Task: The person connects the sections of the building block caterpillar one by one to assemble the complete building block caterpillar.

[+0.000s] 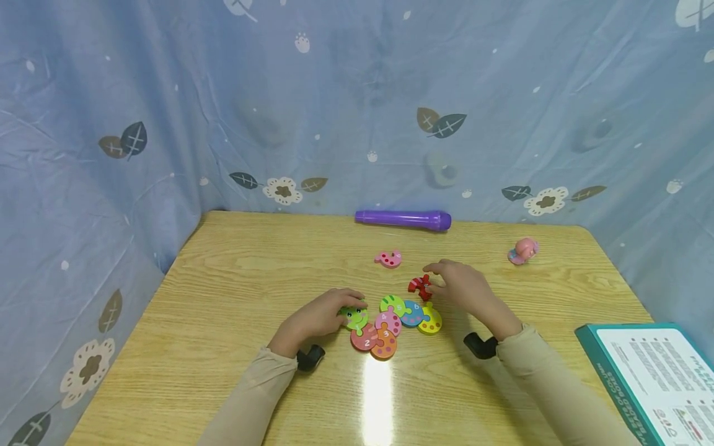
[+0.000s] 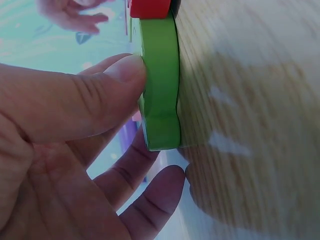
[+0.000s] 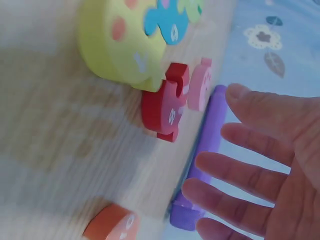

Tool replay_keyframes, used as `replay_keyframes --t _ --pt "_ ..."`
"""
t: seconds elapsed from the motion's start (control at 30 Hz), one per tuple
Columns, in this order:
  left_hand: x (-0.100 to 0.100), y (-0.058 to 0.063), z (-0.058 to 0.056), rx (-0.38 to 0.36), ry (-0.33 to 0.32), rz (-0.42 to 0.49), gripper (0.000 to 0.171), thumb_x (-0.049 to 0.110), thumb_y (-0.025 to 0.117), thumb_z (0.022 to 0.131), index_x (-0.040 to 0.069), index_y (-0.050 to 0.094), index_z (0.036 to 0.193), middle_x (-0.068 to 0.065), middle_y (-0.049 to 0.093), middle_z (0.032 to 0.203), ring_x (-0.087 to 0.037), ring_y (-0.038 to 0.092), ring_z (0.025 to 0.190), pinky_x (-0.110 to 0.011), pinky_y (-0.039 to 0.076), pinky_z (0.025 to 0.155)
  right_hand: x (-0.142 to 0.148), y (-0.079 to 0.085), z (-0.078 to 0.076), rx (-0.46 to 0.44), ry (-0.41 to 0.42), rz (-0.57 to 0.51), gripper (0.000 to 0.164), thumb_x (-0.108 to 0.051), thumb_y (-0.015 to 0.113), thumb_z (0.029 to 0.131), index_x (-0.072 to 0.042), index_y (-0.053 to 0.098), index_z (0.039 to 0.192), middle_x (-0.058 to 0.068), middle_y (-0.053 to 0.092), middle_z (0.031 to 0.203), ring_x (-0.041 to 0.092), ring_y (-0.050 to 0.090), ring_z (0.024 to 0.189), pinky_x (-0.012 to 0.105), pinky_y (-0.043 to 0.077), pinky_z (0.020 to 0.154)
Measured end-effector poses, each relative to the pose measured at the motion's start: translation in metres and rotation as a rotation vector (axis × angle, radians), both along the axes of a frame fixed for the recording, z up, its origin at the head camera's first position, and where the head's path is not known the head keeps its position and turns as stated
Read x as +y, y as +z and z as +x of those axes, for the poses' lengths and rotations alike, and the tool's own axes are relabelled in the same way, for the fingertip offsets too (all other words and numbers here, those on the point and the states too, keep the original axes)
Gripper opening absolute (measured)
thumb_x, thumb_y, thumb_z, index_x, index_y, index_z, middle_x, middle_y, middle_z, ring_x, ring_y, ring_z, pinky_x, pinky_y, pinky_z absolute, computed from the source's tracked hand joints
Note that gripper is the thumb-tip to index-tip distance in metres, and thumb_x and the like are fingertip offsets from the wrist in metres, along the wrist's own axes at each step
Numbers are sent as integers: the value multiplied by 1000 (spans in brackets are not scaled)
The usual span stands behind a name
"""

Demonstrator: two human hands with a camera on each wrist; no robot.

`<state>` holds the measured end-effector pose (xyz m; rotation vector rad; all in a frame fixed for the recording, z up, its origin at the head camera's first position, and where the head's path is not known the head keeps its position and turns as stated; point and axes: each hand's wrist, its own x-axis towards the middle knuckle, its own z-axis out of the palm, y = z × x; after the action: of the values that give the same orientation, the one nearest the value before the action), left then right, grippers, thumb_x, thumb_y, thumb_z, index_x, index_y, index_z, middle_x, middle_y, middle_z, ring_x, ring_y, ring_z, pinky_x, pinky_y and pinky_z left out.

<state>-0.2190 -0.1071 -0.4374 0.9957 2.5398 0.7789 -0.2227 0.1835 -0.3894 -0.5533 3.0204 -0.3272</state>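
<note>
A row of numbered caterpillar puzzle pieces lies joined in a winding line on the table. At its left end my left hand (image 1: 325, 314) holds the green smiling head piece (image 1: 355, 318), thumb against its upper edge in the left wrist view. Pieces in red, orange, pink, green and blue lead to the yellow piece (image 1: 430, 319). Close to that yellow end lies a loose red piece (image 3: 165, 107). My right hand (image 1: 460, 286) hovers beside the red piece with fingers spread and nothing in them. A pink dotted piece (image 1: 388, 259) lies farther back.
A purple toy microphone (image 1: 401, 219) lies along the back edge by the blue curtain. At the back right is a small pink round toy (image 1: 524, 250). A teal and white box (image 1: 652, 378) sits front right. An orange piece (image 3: 112, 222) shows in the right wrist view.
</note>
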Motion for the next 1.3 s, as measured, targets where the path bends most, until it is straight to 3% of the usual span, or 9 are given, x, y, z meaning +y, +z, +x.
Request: replay_keyframes --t 0.13,0.3,0.4,0.63,0.8,0.97,1.1,1.3 --pt "0 0 0 7 -7 3 41 -4 56 85 8 59 124 -6 48 134 -26 40 127 -41 32 106 -6 1 -16 -67 23 38 44 -20 70 81 -6 59 122 14 60 111 25 60 85 39 52 64" --pt "2 0 -1 6 -14 2 42 -4 56 85 9 59 125 -6 48 134 -26 39 128 -41 31 106 -7 -6 -28 -200 247 42 51 -4 71 77 -6 57 125 19 49 125 33 54 103 44 50 80" --pt "3 0 -2 8 -16 2 42 -5 56 85 9 59 125 -7 48 134 -27 39 128 -41 31 106 -5 -9 -29 -229 348 27 46 3 68 78 -7 59 122 18 48 126 37 50 111 48 46 90" --pt "2 1 -2 7 -12 3 42 -5 55 85 9 59 125 -7 48 134 -26 39 127 -41 31 106 -2 -13 -28 -211 367 52 48 13 58 79 -10 61 122 17 52 123 37 51 110 48 45 92" --pt "1 0 -1 1 -5 6 42 -5 55 86 9 59 125 -7 48 134 -26 39 127 -41 32 106 0 -19 -26 -105 402 55 48 15 58 77 -9 63 118 12 57 109 27 56 95 40 49 84" --pt "0 -1 0 -8 -7 8 42 -5 55 85 8 59 125 -7 48 134 -26 39 128 -41 32 106 6 -20 -21 -35 379 53 44 10 65 76 -14 66 113 5 55 93 16 52 76 31 50 69" --pt "0 -1 0 -5 -5 10 42 -5 55 85 8 59 125 -7 48 134 -27 39 127 -41 32 106 12 -19 -14 -24 355 76 43 2 69 77 -16 65 116 4 54 96 14 51 74 28 49 64" --pt "0 -1 1 -8 1 10 42 -4 55 85 9 59 125 -6 48 134 -27 39 128 -42 32 106 20 -19 -4 7 400 65 40 -2 70 78 -17 65 115 3 53 96 10 48 69 22 44 56"
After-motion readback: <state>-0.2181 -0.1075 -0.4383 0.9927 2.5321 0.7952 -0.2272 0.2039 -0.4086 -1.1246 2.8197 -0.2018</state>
